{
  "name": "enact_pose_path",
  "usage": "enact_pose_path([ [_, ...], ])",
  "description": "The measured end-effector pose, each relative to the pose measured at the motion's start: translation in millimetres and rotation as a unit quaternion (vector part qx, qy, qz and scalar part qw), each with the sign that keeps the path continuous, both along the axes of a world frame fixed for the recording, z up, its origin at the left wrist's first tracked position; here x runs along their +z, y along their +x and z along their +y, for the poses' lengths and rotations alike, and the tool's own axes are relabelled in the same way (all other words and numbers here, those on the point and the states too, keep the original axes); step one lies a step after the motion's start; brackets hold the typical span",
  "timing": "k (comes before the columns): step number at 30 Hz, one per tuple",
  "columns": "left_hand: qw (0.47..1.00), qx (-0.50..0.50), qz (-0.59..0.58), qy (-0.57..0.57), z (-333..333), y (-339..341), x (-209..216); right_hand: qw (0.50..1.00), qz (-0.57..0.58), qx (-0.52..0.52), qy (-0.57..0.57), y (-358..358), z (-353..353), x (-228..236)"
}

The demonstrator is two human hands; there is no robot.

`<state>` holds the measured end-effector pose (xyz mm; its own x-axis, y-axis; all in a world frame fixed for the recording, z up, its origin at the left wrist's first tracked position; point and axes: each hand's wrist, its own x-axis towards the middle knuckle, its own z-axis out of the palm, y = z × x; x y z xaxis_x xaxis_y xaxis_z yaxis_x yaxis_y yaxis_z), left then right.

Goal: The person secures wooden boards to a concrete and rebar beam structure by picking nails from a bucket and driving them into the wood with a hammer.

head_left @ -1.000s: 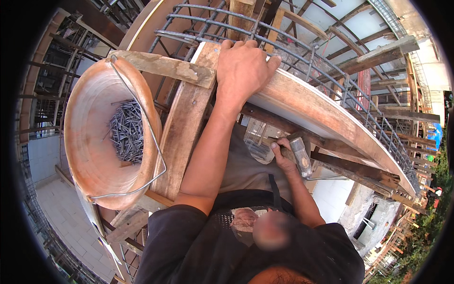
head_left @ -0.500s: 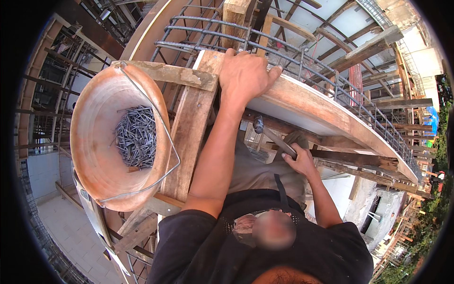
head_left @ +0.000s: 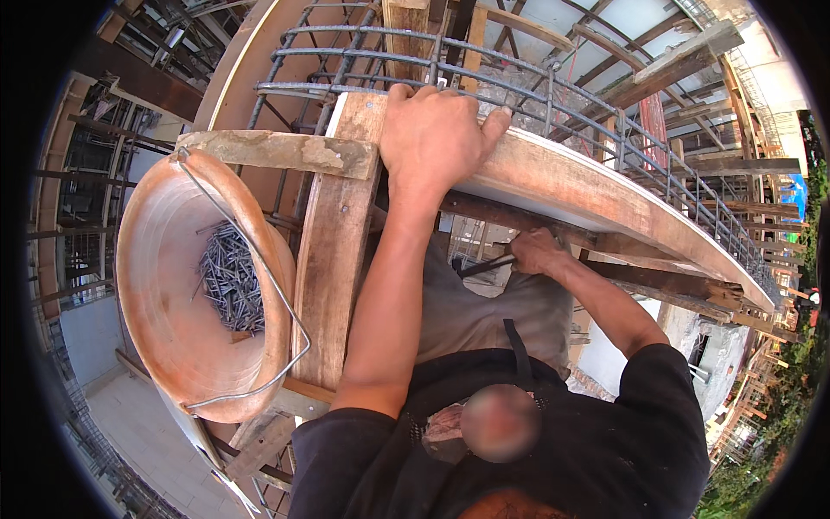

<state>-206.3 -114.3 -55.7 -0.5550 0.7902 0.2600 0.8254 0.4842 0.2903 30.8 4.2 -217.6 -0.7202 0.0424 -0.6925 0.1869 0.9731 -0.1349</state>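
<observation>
My left hand (head_left: 437, 143) is hooked over the top edge of a wooden form panel (head_left: 553, 169), its thumb on the near side and its fingertips over the far edge, beside the steel bars. Lower and to the right, my right hand (head_left: 538, 251) is closed round a hammer (head_left: 486, 265), which points left in front of my legs; its head is partly dark and hard to make out. An orange-white bucket (head_left: 160, 259) with a wire handle hangs tilted at the left. Many loose nails (head_left: 232, 281) lie inside it, out of both hands' grasp.
A short plank (head_left: 277, 153) meets an upright timber (head_left: 333, 233) beside the bucket. Beyond the panel runs a cage of steel bars (head_left: 519, 69). Dark timber braces (head_left: 666, 290) cross below the panel at the right. Tiled floor (head_left: 138, 424) shows far below.
My right hand has moved up and farther in with the hammer, whose head has swung lower. My left hand keeps its hold on the panel. The view has shifted slightly.
</observation>
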Motion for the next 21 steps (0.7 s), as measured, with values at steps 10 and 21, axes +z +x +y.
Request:
enact_pose_path([
  [10,1.0,0.0,0.019,0.024,5.1,2.9,-3.1,0.979,0.13,-0.158,0.016,46.4,6.7,-6.3],
  [21,1.0,0.003,0.007,-0.007,1.2,0.3,-0.3,0.934,0.227,-0.269,-0.053,74.9,43.5,-44.3],
])
